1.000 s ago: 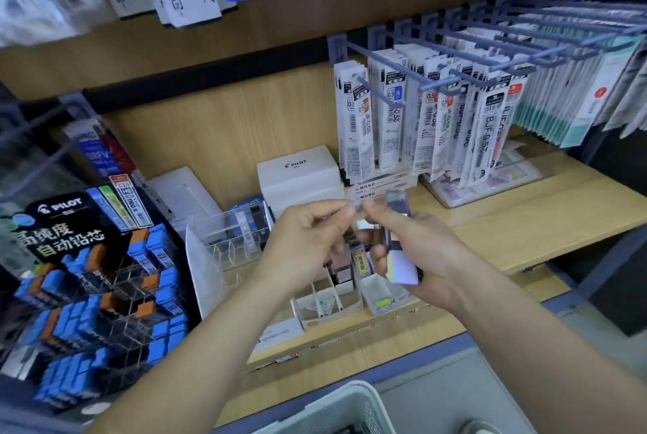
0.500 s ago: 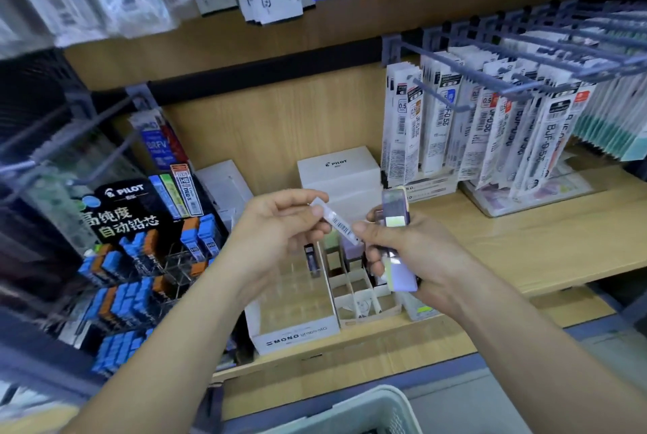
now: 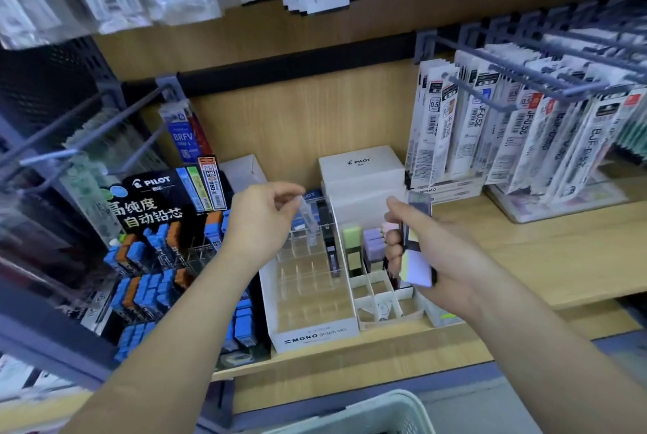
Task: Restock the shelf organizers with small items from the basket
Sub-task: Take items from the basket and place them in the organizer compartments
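Because the small clear case (image 3: 308, 223) looks light, stiff and slippery, it is pinched near its top by the left hand (image 3: 262, 220) over the organizer (image 3: 315, 337), while more cases (image 3: 416, 267) are gripped in the right hand (image 3: 441, 258).

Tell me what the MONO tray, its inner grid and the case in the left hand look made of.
The MONO tray looks like matt white card: flat folded walls, printed lettering. Its inner grid looks like clear glossy plastic: the bottom shows through, edges glint. The case pinched by the left hand seems clear hard plastic: see-through, though blurred.
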Action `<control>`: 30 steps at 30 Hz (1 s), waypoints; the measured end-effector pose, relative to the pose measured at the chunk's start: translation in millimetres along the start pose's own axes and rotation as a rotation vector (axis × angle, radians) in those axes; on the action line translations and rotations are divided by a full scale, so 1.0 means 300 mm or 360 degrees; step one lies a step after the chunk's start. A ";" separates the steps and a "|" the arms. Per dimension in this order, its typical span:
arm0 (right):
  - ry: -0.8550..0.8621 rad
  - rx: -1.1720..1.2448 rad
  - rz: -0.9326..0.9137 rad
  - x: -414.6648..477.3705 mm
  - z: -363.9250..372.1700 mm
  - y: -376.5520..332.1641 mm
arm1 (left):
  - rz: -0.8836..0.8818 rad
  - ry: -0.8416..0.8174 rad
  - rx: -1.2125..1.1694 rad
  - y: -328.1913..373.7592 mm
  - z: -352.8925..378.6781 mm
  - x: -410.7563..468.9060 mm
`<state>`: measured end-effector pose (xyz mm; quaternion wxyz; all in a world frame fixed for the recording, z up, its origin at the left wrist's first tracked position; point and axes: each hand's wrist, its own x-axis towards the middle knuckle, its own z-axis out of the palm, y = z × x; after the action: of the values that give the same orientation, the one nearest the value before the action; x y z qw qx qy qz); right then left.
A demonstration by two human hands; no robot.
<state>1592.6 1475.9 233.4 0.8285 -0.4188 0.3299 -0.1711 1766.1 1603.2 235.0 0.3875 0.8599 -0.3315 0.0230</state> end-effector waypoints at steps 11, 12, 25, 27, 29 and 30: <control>-0.0058 0.0011 0.0239 -0.022 0.004 -0.001 | 0.0081 -0.0108 0.0354 -0.018 0.046 -0.008; -0.0067 0.0045 0.0256 -0.027 0.005 -0.002 | 0.0096 -0.0090 0.0378 -0.012 0.044 -0.011; 0.0158 0.0128 -0.0085 -0.036 0.019 -0.002 | -0.0264 -0.0954 -0.0761 0.279 0.064 -0.231; 0.0150 0.0080 -0.0055 -0.037 0.010 -0.010 | -0.0274 -0.0820 -0.0869 0.272 0.056 -0.215; 0.0137 -0.0037 -0.0017 -0.040 -0.009 -0.029 | -0.0197 -0.0658 -0.0835 0.258 0.036 -0.198; 0.0090 -0.0085 0.0016 -0.045 -0.019 -0.041 | -0.0158 -0.0584 -0.0798 0.250 0.025 -0.192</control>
<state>1578.9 1472.8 246.4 0.8083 -0.4342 0.3597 -0.1698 1675.6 1593.7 261.5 0.5217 0.7426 -0.3487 -0.2340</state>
